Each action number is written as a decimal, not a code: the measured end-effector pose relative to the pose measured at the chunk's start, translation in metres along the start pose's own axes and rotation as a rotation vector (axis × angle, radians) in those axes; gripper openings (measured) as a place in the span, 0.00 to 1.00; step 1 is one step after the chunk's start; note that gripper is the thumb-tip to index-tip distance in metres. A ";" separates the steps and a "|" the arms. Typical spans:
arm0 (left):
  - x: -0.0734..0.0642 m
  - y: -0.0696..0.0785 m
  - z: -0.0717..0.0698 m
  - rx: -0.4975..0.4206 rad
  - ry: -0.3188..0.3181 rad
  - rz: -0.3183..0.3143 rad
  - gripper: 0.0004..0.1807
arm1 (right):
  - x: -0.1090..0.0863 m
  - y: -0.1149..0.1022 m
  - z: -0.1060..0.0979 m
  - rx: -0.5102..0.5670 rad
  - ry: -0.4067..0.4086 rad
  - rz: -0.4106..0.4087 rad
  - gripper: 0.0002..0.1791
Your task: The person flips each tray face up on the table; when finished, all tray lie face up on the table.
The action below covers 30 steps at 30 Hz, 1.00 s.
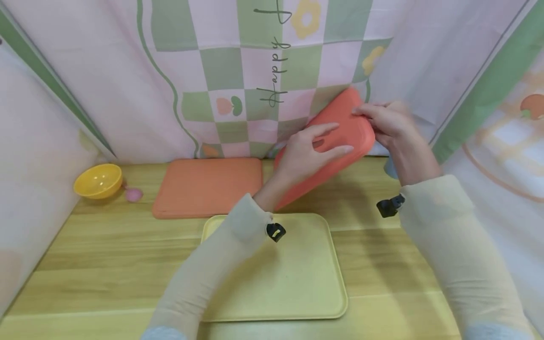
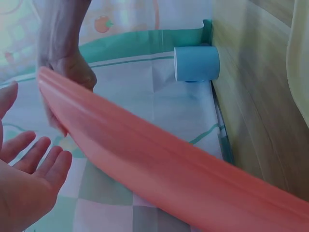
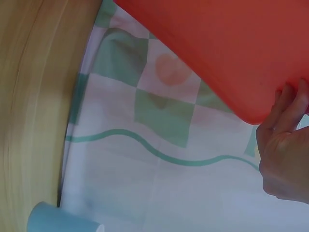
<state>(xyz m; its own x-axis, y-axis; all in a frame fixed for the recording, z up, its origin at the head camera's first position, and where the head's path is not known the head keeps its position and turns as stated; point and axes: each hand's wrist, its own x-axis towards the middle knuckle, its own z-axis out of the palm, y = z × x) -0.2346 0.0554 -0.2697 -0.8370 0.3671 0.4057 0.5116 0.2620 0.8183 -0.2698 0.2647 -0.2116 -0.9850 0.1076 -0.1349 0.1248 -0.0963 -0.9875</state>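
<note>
A red tray [image 1: 346,134] is raised off the table at a slant, one corner high toward the right. My right hand [image 1: 393,125] pinches its upper right edge between thumb and fingers. In the right wrist view, the fingers of that hand [image 3: 287,150] lie behind the tray [image 3: 231,53]. Over the tray's near side my left hand [image 1: 302,153] has its fingers and thumb spread. The left wrist view shows this hand [image 2: 29,179] apart from the tray [image 2: 145,150], with nothing in it. Below the arms lies a pale yellow tray [image 1: 297,274] on the table.
An orange tray [image 1: 208,186] lies flat at the back, left of the raised one. Farther left are a yellow bowl [image 1: 98,182] and a small pink item [image 1: 133,194]. Behind my right wrist stands a blue cup [image 1: 390,168]. A patterned curtain [image 1: 221,71] borders the table's back.
</note>
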 end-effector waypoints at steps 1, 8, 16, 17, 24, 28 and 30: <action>0.000 0.001 0.001 -0.009 0.003 0.007 0.34 | 0.000 0.000 0.002 -0.001 0.000 -0.005 0.04; 0.000 0.003 0.001 -0.070 0.026 0.010 0.34 | 0.003 -0.007 0.019 -0.018 0.013 -0.022 0.08; 0.001 0.008 -0.002 0.023 0.107 0.025 0.33 | 0.005 -0.018 0.039 0.002 -0.013 -0.028 0.08; 0.001 0.008 -0.003 0.065 0.122 0.038 0.33 | 0.005 -0.019 0.041 0.006 -0.018 -0.027 0.09; -0.002 0.009 -0.010 0.305 0.219 0.235 0.28 | 0.003 -0.026 0.058 -0.005 -0.046 -0.028 0.06; -0.007 0.008 -0.014 0.279 0.260 0.287 0.22 | 0.003 -0.028 0.068 -0.049 -0.047 -0.018 0.11; -0.009 0.007 -0.015 0.261 0.288 0.311 0.18 | 0.003 -0.029 0.073 -0.061 -0.058 -0.017 0.20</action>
<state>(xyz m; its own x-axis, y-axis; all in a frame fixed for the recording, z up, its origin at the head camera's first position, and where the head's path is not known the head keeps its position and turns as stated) -0.2260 0.0408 -0.2614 -0.6380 0.2115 0.7404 0.7462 0.4071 0.5267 -0.2848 0.1960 -0.1778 -0.9921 0.0515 -0.1146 0.1129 -0.0343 -0.9930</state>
